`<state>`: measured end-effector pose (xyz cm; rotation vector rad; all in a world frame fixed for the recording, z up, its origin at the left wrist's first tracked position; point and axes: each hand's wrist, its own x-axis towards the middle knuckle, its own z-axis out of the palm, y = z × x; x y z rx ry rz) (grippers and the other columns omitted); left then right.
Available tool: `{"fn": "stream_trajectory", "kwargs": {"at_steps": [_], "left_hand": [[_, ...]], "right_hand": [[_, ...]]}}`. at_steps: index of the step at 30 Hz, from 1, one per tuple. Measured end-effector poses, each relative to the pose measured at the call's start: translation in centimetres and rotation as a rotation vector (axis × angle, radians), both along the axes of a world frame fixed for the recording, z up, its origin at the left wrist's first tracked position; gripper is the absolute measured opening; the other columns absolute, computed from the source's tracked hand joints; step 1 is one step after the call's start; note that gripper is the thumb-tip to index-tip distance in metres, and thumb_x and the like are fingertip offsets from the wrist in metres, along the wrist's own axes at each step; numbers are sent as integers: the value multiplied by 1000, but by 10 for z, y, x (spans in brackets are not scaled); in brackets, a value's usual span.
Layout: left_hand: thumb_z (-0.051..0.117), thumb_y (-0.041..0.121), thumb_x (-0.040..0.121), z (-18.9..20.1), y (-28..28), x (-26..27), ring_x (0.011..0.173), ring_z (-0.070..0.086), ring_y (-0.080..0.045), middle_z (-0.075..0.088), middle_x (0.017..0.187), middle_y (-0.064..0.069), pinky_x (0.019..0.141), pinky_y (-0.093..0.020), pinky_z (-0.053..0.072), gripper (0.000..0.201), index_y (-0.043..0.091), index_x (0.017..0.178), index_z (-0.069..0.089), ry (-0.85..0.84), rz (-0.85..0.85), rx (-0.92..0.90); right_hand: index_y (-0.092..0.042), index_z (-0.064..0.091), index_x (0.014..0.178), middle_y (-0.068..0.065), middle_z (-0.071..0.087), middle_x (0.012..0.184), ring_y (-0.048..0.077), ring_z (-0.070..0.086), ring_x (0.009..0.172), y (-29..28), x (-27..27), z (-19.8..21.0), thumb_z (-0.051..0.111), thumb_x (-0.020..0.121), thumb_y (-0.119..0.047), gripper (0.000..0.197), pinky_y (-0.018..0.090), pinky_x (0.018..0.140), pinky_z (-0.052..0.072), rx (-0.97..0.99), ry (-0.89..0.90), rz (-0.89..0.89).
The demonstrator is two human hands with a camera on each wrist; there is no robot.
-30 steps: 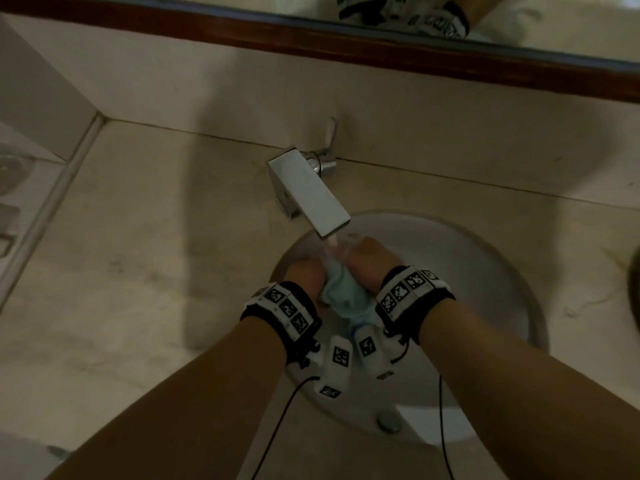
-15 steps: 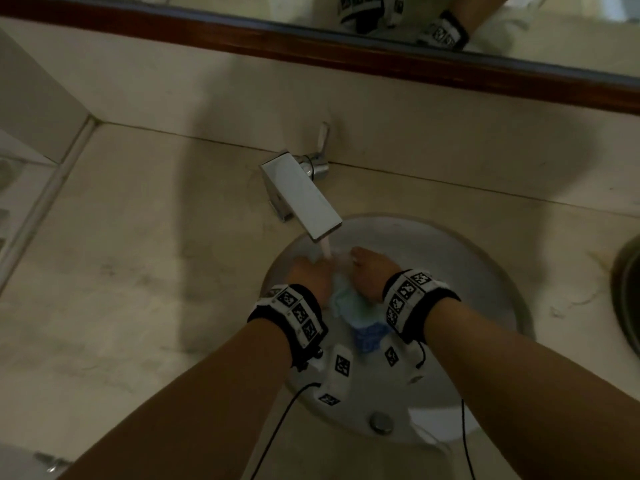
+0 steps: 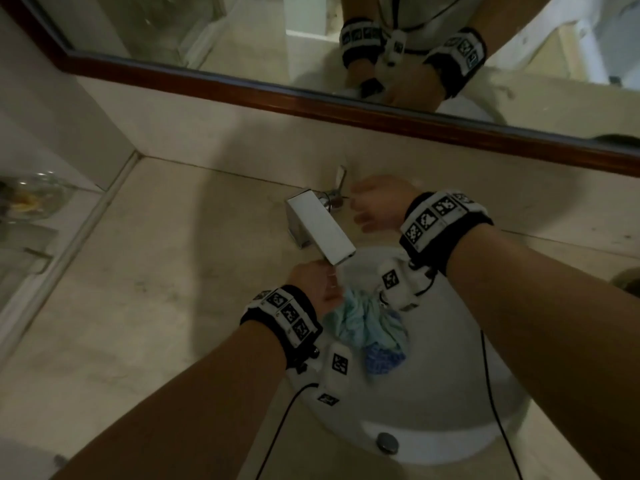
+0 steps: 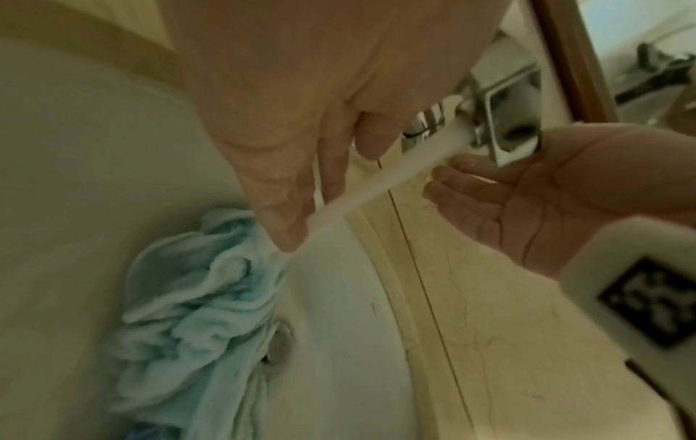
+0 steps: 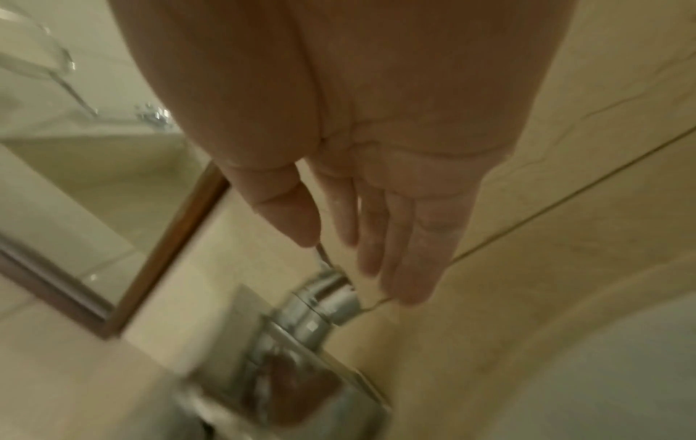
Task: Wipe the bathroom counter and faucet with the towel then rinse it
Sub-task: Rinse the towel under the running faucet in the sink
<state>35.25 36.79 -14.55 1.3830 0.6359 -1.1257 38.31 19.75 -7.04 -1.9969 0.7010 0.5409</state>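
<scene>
Pale blue terry towel [image 3: 367, 323] bunched in the round white basin [image 3: 450, 403], our left hand [image 3: 313, 282] on it, our right hand [image 3: 377, 202] up by the lever.

Our left grip pinches the towel's upper edge with fingers pointing down; water runs past it from the square chrome faucet [image 3: 320, 226]. Our right grip is spread, fingers straight, just beside the thin chrome lever [image 3: 341, 176]; we cannot tell whether it touches. The spout overhangs the basin's back rim, between our wrists. A metal drain stopper [image 4: 278, 345] lies against the towel. Beige marble tabletop [image 3: 145, 271] lies wide to the left, bounded by a wood-framed mirror [image 3: 242, 36] behind and a glass bowl [image 3: 31, 199] past the left edge.
</scene>
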Motion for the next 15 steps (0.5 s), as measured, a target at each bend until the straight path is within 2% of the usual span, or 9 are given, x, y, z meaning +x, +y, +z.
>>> {"fn": "stream_trajectory", "kwargs": {"at_steps": [2, 4, 6, 8, 9, 11, 13, 14, 15], "left_hand": [[44, 24, 105, 0, 1, 0, 70, 50, -24, 51, 78, -10, 85, -37, 47, 31, 8, 80, 53, 29, 74, -74], [44, 32, 106, -6, 4, 2, 73, 51, -24, 54, 81, -10, 80, -35, 45, 37, 6, 82, 54, 35, 77, -70], [42, 37, 106, -7, 6, 3, 69, 52, -21, 56, 78, -7, 74, -30, 46, 40, 8, 83, 55, 47, 81, -81], [41, 40, 106, -11, 8, 3, 53, 48, -16, 53, 61, -1, 58, -22, 43, 42, 14, 75, 52, 42, 56, -62], [41, 41, 105, -12, 8, 2, 49, 47, -14, 52, 57, 1, 54, -21, 42, 42, 16, 72, 51, 36, 33, -53], [44, 42, 104, -16, 6, -2, 55, 48, -15, 53, 62, 0, 60, -25, 43, 41, 18, 72, 53, 16, 17, -33], [44, 38, 105, -19, 5, -8, 63, 44, -18, 50, 74, -4, 62, -29, 38, 40, 14, 75, 54, 24, 22, -54], [41, 36, 107, -21, 5, -10, 66, 44, -18, 49, 77, -4, 62, -29, 38, 39, 11, 79, 54, 29, 11, -57], [38, 34, 108, -24, 6, -12, 68, 45, -19, 50, 79, -5, 64, -30, 39, 38, 10, 84, 56, 43, 3, -52]], "right_hand": [[-3, 55, 129, 14, 57, 130, 30, 53, 122, 1, 6, 10, 56, 97, -15, 34, 41, 105, 41, -311, -59, 209], [-4, 59, 126, 14, 54, 132, 32, 51, 122, 3, 11, 20, 57, 96, -14, 32, 38, 100, 42, -419, -96, 288], [-4, 59, 128, 14, 53, 133, 32, 50, 123, 9, 13, 20, 56, 95, -9, 34, 36, 100, 41, -333, -158, 266], [-9, 51, 139, 10, 49, 142, 28, 46, 131, 17, 10, 14, 52, 93, 1, 48, 33, 106, 38, -8, -171, 82], [-13, 44, 145, 6, 47, 147, 22, 43, 134, 19, 8, 11, 51, 91, 4, 57, 31, 107, 37, 166, -191, -12], [-22, 34, 151, -6, 40, 152, 12, 38, 135, 20, -2, 13, 52, 92, 3, 67, 26, 105, 34, 265, -206, -16], [-30, 37, 149, -13, 43, 145, 7, 42, 127, 10, -15, 4, 54, 95, -6, 61, 29, 101, 36, 325, -201, -93], [-30, 46, 142, -11, 51, 134, 8, 48, 116, 6, -26, -2, 55, 96, -11, 50, 32, 98, 40, 372, -204, -210], [-26, 56, 127, -6, 57, 118, 12, 54, 103, 2, -37, -12, 54, 98, -14, 32, 35, 92, 43, 376, -171, -309]]}}
